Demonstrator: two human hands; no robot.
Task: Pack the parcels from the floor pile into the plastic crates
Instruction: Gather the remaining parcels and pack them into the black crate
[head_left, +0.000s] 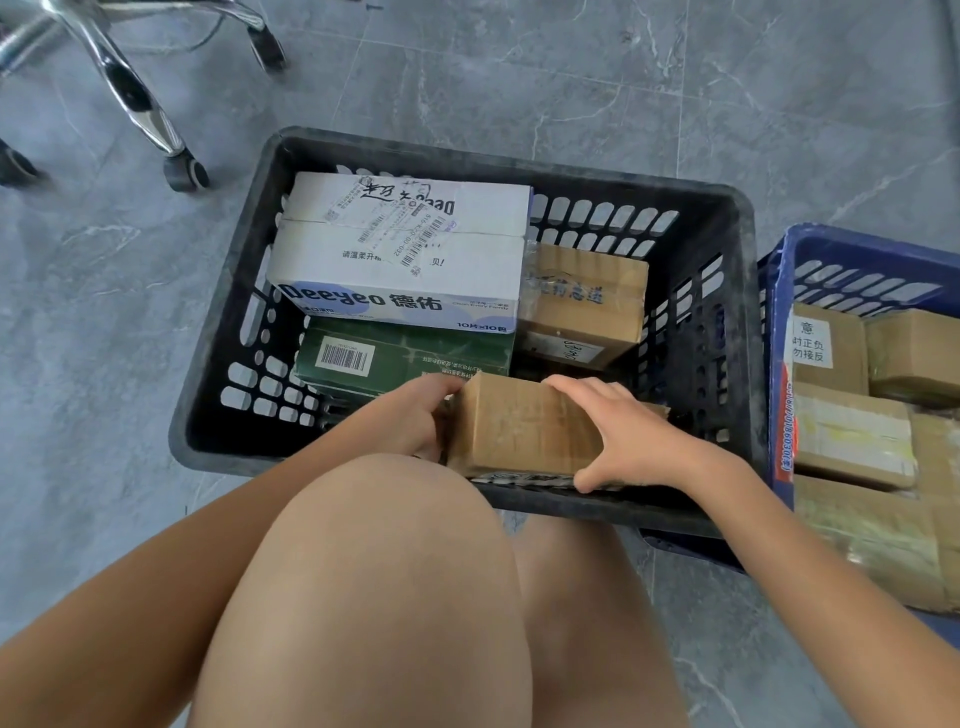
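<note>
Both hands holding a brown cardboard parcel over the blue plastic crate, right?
Wrong crate. The head view shows the left hand and right hand holding the brown cardboard parcel over the black plastic crate; the blue plastic crate sits beside it.

likely an office: grey marble-look floor tiles (571, 78), chrome swivel-chair base (130, 98), parcel-filled crates (727, 218).

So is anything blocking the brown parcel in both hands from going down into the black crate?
Nothing visible does. The left hand and right hand hold the brown parcel at the black crate's near wall; the green box and taped carton lie beyond it. The spot beneath the parcel is hidden.
</note>
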